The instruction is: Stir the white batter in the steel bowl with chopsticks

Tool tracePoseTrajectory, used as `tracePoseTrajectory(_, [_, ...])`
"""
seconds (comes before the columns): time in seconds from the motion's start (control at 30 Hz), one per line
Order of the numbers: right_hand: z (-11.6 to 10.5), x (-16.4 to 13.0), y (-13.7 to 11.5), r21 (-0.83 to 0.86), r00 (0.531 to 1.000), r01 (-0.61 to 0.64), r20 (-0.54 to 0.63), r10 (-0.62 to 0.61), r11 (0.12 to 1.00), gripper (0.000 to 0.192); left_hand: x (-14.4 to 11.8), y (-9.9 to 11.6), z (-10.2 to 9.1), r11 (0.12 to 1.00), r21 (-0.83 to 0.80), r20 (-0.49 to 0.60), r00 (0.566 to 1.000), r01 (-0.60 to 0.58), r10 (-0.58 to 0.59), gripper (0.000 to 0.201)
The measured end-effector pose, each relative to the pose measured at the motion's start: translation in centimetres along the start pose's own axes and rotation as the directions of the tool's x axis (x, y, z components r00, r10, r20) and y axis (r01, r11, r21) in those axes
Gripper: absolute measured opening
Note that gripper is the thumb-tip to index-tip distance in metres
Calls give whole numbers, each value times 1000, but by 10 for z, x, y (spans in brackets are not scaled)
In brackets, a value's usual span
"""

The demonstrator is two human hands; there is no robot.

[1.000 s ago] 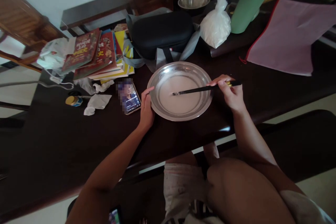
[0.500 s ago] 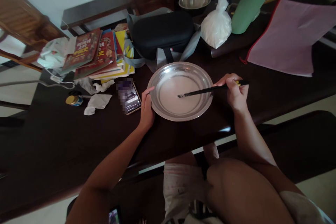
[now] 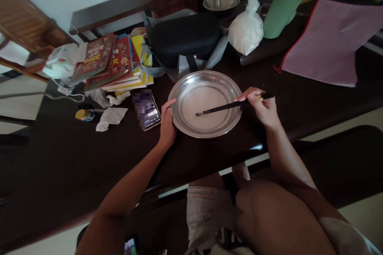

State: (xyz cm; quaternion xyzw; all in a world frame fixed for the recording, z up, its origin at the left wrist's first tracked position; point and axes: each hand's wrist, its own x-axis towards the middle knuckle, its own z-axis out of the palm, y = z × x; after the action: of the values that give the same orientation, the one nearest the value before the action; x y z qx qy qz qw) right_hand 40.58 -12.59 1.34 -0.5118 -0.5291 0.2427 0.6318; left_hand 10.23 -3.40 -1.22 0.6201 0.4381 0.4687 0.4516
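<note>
A wide, shallow round pan of shiny stainless steel sat on the dark, glossy wooden table, close to its near edge, and a thin, smooth layer of pale whitish liquid covered its flat bottom. The left hand cupped the pan's left rim, thumb laid along the metal lip and fingers curled against the outer wall. The right hand hovered just past the pan's right rim, its fingers pinched around the upper end of a pair of slim black chopsticks with yellow-banded tops; the sticks slanted down across the rim, their tips dipped in the liquid near the middle of the pan. Just left of the left hand lay a flat smartphone with a lit screen. Beyond it stood a slanted pile of glossy, colourful books, and near that lay crumpled white tissue paper and a small yellow-lidded jar. Behind the pan rested a rounded black zip case, a knotted clear plastic bag of white powder, a smooth green cylinder, a small steel bowl and a flat pink cloth with red edging.
</note>
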Motion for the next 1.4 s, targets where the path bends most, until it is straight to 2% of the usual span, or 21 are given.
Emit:
tracePoseTrajectory(0.07, [0,0,0,-23,999,16,-31,-17,1000,34,0,0,0,1000,-6,-12,1000,12,-12,41])
tracePoseTrajectory(0.13, [1,0,0,20,990,50,-133,-47,999,34,0,0,0,1000,-6,-15,1000,15,-15,42])
tracePoseTrajectory(0.2, [1,0,-1,76,982,67,-184,-52,995,35,0,-1,-1,1000,3,-5,1000,6,-6,42])
tracePoseTrajectory(0.27, [1,0,-2,68,991,46,-127,-37,997,36,0,-3,-1,1000,-3,4,1000,5,-5,43])
tracePoseTrajectory(0.37, [1,0,-3,-35,999,19,-26,-20,999,36,0,-5,-2,1000,-14,16,1000,13,-13,45])
tracePoseTrajectory(0.43, [1,0,-3,-53,997,28,-75,-32,998,37,0,-5,-2,1000,-12,19,1000,9,-9,44])
tracePoseTrajectory(0.53, [1,1,-1,15,981,50,-189,-46,999,39,0,-3,-2,1000,-9,1,1000,10,-10,44])
tracePoseTrajectory(0.6, [0,0,0,45,986,46,-161,-39,998,39,1,-2,-2,1000,1,-8,1000,6,-6,45])
tracePoseTrajectory(0.73, [-1,0,1,-22,999,31,-10,-31,999,31,1,0,-1,1000,1,-22,1000,5,-5,45])
tracePoseTrajectory(0.8, [-1,1,1,-18,997,57,-58,-58,998,30,1,1,-1,1000,17,-17,1000,-3,4,45])
tracePoseTrajectory(0.9, [0,1,1,84,983,88,-169,-73,993,33,0,3,-2,998,67,15,1000,-19,18,44])
tracePoseTrajectory(0.97, [0,0,1,119,990,70,-129,-54,990,34,1,4,-3,996,85,26,999,-22,20,44])
tracePoseTrajectory(1.07, [0,0,0,18,999,31,-10,-31,999,33,1,1,-3,998,66,2,1000,-16,16,47])
tracePoseTrajectory(1.13, [-1,0,0,-36,999,42,-31,-43,998,33,2,-1,-2,998,56,-7,1000,-12,13,49])
tracePoseTrajectory(1.27, [-1,0,1,68,985,96,-150,-85,993,34,2,-2,-2,998,51,0,1000,-24,24,49])
tracePoseTrajectory(1.4, [-1,0,0,2,999,34,-11,-34,999,35,1,-1,-2,999,49,1,1000,-22,22,49])
